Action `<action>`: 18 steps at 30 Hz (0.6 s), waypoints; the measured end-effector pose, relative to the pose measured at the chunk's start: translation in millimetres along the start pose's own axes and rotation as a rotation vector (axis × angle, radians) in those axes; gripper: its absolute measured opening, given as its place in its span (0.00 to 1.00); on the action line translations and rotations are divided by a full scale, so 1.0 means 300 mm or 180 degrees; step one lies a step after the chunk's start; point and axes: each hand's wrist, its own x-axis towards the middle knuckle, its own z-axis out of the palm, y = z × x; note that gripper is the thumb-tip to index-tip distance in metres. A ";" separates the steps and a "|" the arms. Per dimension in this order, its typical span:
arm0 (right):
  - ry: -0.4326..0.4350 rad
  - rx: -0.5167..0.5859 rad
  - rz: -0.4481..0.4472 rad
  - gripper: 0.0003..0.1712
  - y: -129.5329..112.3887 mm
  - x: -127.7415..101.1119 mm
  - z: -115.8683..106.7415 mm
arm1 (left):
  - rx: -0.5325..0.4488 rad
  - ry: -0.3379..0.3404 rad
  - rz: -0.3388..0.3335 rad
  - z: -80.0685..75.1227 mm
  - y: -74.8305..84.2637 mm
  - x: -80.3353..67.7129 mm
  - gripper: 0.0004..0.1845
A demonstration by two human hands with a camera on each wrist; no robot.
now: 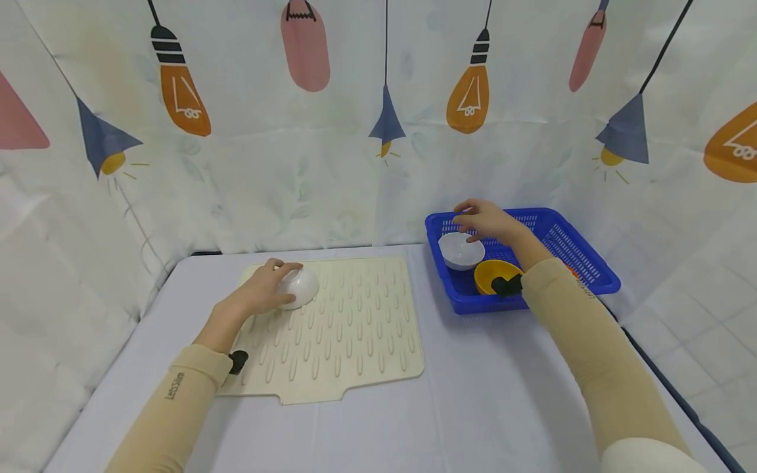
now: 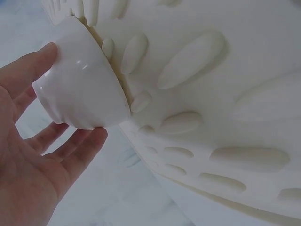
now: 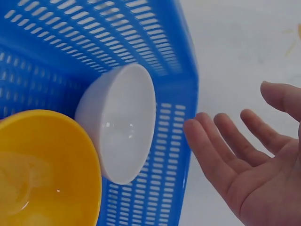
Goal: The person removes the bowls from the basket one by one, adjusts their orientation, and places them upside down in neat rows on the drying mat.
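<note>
On the mat (image 1: 353,334), the left hand (image 1: 261,289) holds a white bowl (image 1: 304,288) (upturned).

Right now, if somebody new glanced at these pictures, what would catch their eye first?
Most likely the bright blue basket at the table's right side, holding a yellow bowl and a white bowl, with the right hand near the white one. Next, the left hand grips an upturned white bowl on the cream ridged mat at left. Behind everything, a pale backdrop shows orange bulbs and blue lamps.

Left hand (image 1: 264,289) curved; right hand (image 1: 488,220) loose
</note>
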 end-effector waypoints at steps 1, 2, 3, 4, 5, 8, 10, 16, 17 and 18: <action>-0.0015 0.0061 0.0037 0.31 0.004 0.001 -0.011 | 0.0004 -0.0005 -0.0010 0.001 0.000 0.001 0.35; -0.0026 0.0105 0.0075 0.32 0.008 0.002 -0.020 | 0.0003 -0.0016 -0.0024 0.002 -0.002 0.002 0.35; -0.0034 0.0128 0.0112 0.32 0.013 0.003 -0.029 | 0.0000 -0.0025 -0.0031 0.003 -0.003 0.002 0.35; -0.0044 0.0158 0.0140 0.32 0.017 0.005 -0.035 | -0.0007 -0.0033 -0.0045 0.003 -0.004 0.001 0.35; -0.0044 0.0204 0.0166 0.32 0.021 0.007 -0.041 | -0.0016 -0.0041 -0.0052 0.004 -0.006 -0.001 0.35; -0.0031 0.0266 0.0255 0.32 0.032 0.010 -0.054 | -0.0024 -0.0044 -0.0050 0.003 -0.009 -0.006 0.35; -0.0022 0.0275 0.0344 0.33 0.044 0.014 -0.061 | -0.0029 -0.0026 -0.0028 -0.001 -0.009 -0.009 0.35; 0.0074 0.0363 0.0672 0.36 0.092 0.027 -0.072 | -0.0027 -0.0014 -0.0016 -0.008 -0.007 -0.013 0.35; 0.0093 0.0402 0.0701 0.36 0.099 0.026 -0.072 | -0.0022 -0.0017 -0.0012 -0.009 -0.006 -0.014 0.35; 0.0103 0.0431 0.0723 0.37 0.106 0.025 -0.071 | -0.0021 -0.0026 -0.0025 -0.009 -0.006 -0.015 0.35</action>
